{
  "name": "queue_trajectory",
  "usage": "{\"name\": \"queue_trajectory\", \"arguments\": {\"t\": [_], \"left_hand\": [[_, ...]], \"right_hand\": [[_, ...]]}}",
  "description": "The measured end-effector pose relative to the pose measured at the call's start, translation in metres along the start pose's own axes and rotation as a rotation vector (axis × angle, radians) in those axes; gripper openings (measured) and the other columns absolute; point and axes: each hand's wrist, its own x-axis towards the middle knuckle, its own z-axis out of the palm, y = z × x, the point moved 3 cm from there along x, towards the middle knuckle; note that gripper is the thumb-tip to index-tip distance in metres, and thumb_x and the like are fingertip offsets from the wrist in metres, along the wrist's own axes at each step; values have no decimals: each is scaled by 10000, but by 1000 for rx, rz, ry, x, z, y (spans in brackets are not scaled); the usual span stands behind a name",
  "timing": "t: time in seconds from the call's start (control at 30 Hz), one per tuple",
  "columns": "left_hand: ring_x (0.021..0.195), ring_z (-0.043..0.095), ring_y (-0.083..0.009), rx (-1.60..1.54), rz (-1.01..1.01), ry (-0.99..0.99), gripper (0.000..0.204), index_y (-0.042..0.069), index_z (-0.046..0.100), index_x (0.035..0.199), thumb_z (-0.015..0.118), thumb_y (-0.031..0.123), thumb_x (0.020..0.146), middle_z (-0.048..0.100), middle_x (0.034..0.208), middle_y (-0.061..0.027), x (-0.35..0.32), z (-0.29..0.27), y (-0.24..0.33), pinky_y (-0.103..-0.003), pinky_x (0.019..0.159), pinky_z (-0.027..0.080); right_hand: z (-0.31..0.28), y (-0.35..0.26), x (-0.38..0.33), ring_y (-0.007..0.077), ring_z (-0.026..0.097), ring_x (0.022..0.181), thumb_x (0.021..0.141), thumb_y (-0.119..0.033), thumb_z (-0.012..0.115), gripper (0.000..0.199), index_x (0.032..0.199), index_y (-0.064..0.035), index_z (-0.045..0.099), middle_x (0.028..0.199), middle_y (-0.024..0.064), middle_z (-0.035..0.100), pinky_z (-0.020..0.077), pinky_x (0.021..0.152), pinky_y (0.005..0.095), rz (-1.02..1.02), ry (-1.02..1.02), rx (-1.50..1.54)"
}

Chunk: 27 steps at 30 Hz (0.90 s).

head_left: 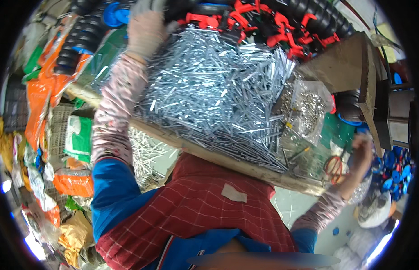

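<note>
The landmark here is the big heap of thin silver metal pins [218, 90] piled on the wooden tabletop [340, 67]. The left hand [146, 31], in a pale glove, reaches to the far left corner of the heap, beside the black corrugated hoses [76, 38] and just short of the red plastic clips [245, 20] behind the pile. Whether its grip is closed on anything I cannot tell, since the fingers are lost among the parts. The right hand [360, 155] hangs off the near right end of the heap, just past the tabletop edge, close to the orange-handled scissors [334, 168]. It is blurred, so its grip cannot be read either.

Risks, as I judge them: the heap slopes toward the near edge, and a nudge from either forearm could send pins sliding off, where loose pins [148, 155] already lie below the heap. Pin ends could snag the glove or the sleeve. The clear bag of small silver pieces [306, 110] leaning on the right flank of the heap could tip and spill. The scissors sit at the brink and could drop.

Hard to make out: the left fingertips, what the right hand touches, and the far side of the heap under the hoses and blue caps [115, 15]
</note>
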Motion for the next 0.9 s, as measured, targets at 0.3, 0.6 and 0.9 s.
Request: {"name": "queue_trajectory", "arguments": {"t": [0.3,0.6,0.9], "left_hand": [[969,614,-362,-227,12,-70,764,74,531,1283,862,219,610,639,1073,-139,-20,-15,33,-461,868,489],[755,591,-262,-490,267,-444,468,85,651,918,847,357,592,588,832,-43,-71,-38,101,-392,690,462],[885,638,-211,-916,-364,-193,457,64,542,1082,827,103,727,604,1014,-107,-73,-73,105,-357,751,514]], "right_hand": [[329,-4,28,149,687,787,941,-113,632,233,1148,-11,666,949,105,732,521,704,274,-7,-397,-451],[418,43,63,344,671,856,837,-231,708,214,929,-38,695,933,169,696,528,748,413,-352,-355,-959],[374,-35,-12,136,608,738,891,-99,701,90,973,-66,717,876,67,686,471,638,258,-366,-225,-201]]}}
